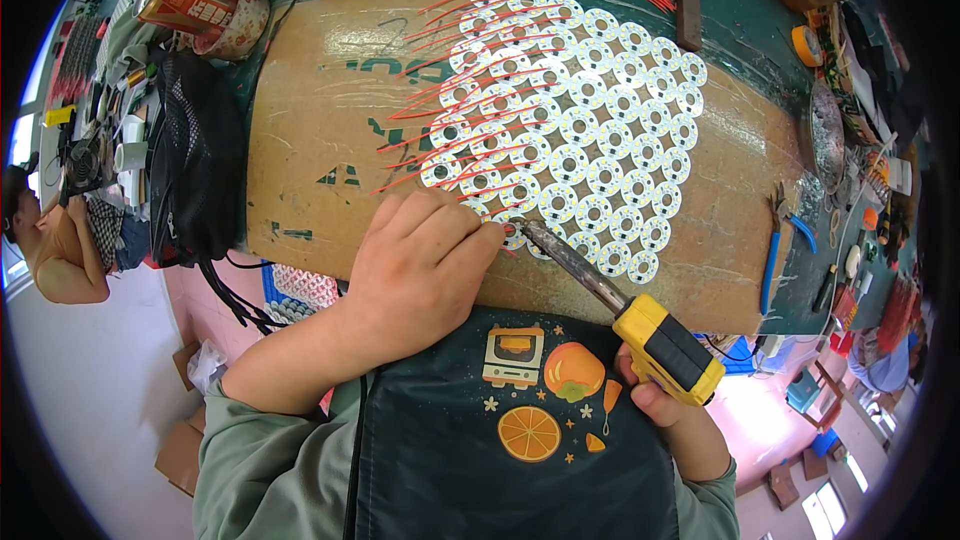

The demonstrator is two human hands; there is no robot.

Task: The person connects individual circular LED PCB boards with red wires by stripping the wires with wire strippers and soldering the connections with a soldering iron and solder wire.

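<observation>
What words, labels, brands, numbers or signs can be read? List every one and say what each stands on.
Red-and-gold can: large printed lettering, not copied here.
Brown work board: dark-green lettering, incomplete, not copied here.
White ring-shaped boards: tiny markings, too small to read.
Soldering iron: no lettering I can make out.
Dark apron: pictures, no readable words in view.

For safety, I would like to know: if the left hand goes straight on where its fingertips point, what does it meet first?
Most likely the soldering iron's metal tip, just right of the left hand by the white ring boards; their exact depth is unclear.
</observation>
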